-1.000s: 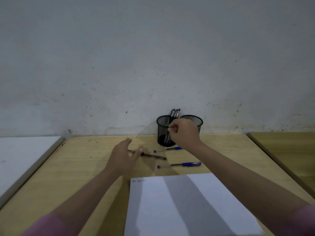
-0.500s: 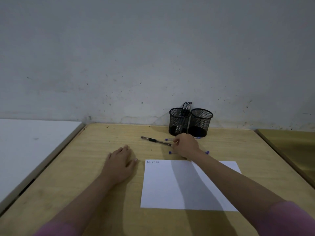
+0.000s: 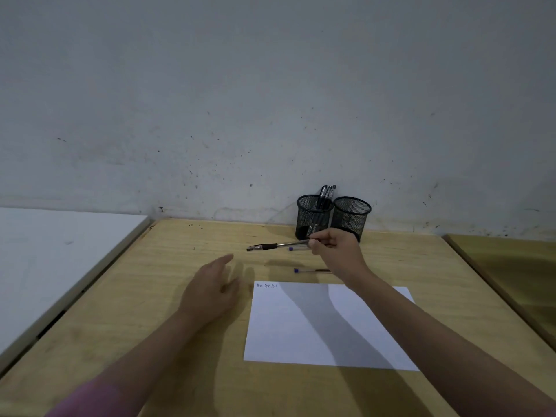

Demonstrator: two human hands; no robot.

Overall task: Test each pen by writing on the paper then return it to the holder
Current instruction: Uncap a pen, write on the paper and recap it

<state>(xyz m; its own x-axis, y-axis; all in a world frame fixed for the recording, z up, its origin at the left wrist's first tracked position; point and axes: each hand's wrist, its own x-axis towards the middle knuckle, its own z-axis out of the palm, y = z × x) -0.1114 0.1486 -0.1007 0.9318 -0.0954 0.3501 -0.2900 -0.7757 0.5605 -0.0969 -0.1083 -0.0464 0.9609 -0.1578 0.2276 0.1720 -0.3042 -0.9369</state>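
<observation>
Two blue pens (image 3: 311, 270) lie on the table (image 3: 150, 296) while my right hand (image 3: 337, 251) pinches a black-grip pen (image 3: 278, 245) above it beside the holder (image 3: 313, 218), my left hand (image 3: 210, 290) relaxed near the paper (image 3: 301, 335).

Two holders (image 3: 314, 218) stand behind the paper (image 3: 328, 326); two pens (image 3: 313, 270), seemingly, lie between.

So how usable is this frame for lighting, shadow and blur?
Head view: dim, flat light; the right forearm casts a broad grey shadow across the white paper sheet; the left hand looks slightly motion-blurred; wide-angle distortion bows the wooden table edges.
</observation>
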